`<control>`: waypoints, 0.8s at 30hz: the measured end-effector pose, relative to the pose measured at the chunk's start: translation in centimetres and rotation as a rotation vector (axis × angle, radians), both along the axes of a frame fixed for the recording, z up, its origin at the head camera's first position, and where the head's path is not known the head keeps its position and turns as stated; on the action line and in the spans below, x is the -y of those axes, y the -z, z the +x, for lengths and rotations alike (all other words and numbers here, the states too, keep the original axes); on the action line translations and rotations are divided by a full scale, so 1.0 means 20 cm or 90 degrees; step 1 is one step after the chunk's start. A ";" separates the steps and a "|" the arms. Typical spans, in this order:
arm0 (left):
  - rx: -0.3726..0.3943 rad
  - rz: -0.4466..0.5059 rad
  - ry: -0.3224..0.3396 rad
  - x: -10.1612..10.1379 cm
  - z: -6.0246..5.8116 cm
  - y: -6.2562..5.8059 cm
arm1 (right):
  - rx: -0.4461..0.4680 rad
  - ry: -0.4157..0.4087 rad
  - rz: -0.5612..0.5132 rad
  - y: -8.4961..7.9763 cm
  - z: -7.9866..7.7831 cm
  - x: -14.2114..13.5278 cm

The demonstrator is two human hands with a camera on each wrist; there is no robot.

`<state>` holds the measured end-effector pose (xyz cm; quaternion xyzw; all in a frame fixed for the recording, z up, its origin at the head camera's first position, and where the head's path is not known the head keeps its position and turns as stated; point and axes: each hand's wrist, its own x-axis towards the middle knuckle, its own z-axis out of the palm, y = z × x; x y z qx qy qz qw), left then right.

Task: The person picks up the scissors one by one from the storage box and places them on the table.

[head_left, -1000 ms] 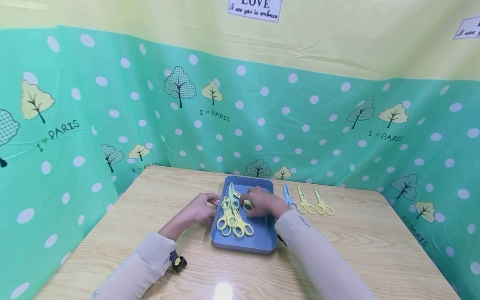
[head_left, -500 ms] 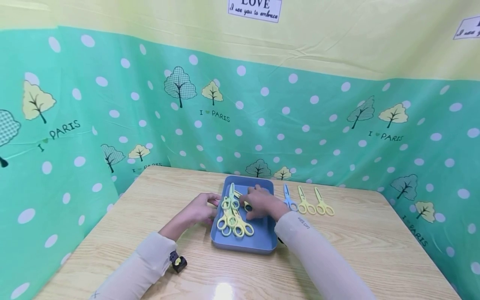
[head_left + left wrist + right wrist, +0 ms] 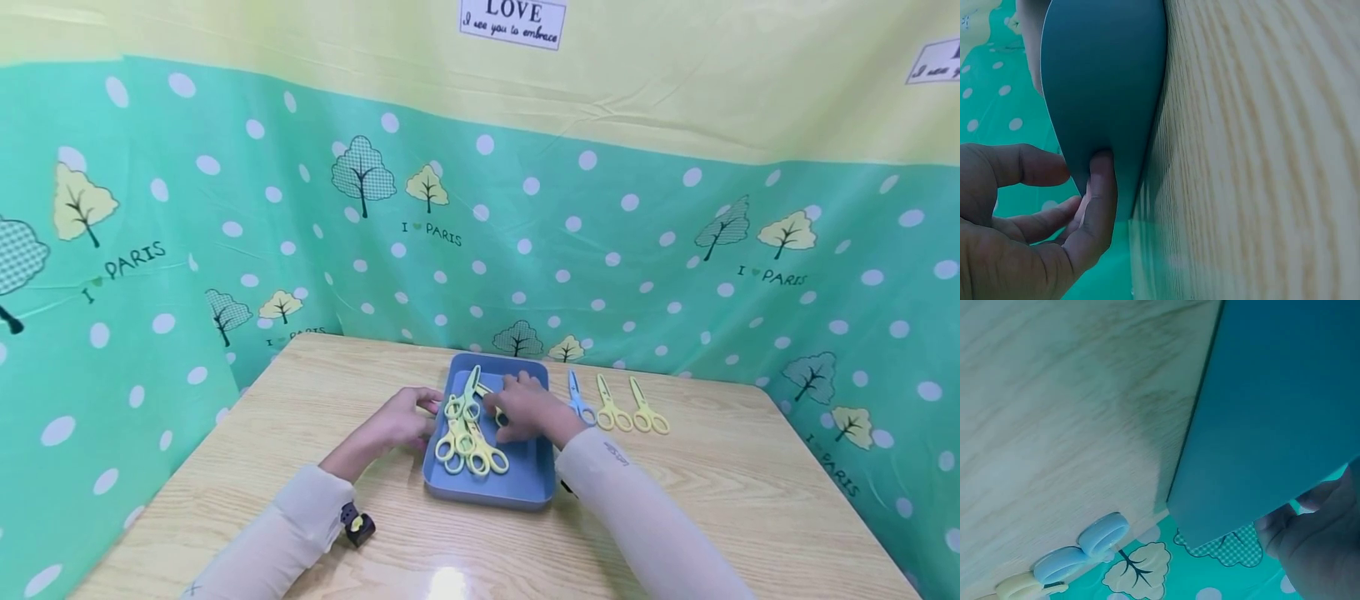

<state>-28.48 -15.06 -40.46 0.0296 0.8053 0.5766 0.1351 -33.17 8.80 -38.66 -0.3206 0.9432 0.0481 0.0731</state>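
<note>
A blue tray (image 3: 487, 493) sits mid-table with several yellow scissors (image 3: 467, 437) piled in its left half. My right hand (image 3: 501, 414) reaches into the tray, fingers curled over the handle of one yellow pair whose blades point away from me. My left hand (image 3: 429, 406) lies beside the tray. In the left wrist view its fingers (image 3: 1100, 194) are straight and press against the tray's outer wall (image 3: 1104, 75). The right wrist view shows only the tray's outer wall (image 3: 1272, 425) and a fingertip (image 3: 1285, 525) at its corner.
To the right of the tray, blue scissors (image 3: 577, 398) and two yellow pairs (image 3: 611, 406) (image 3: 647, 408) lie in a row on the wooden table (image 3: 712, 492). Green dotted cloth (image 3: 637, 250) walls in the back and sides. A small black device (image 3: 358, 525) sits by my left sleeve.
My right hand has closed further over the yellow handle, which now shows less. The blades in the tray tilt slightly rightward. My left hand has stayed at the tray wall.
</note>
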 end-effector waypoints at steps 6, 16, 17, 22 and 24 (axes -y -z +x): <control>0.004 -0.008 -0.001 0.00 0.00 0.00 | 0.001 -0.003 -0.013 -0.01 0.04 0.00; 0.008 -0.004 0.000 0.00 0.00 0.00 | 0.017 -0.002 0.010 -0.01 0.08 0.01; 0.007 -0.004 0.000 0.00 0.00 0.00 | 0.012 -0.005 0.009 -0.01 0.08 0.01; 0.005 -0.007 -0.004 0.00 0.01 -0.01 | -0.013 -0.015 0.019 -0.04 0.09 0.00; 0.005 -0.009 -0.005 0.00 0.01 -0.01 | -0.015 -0.014 0.027 -0.06 0.09 0.00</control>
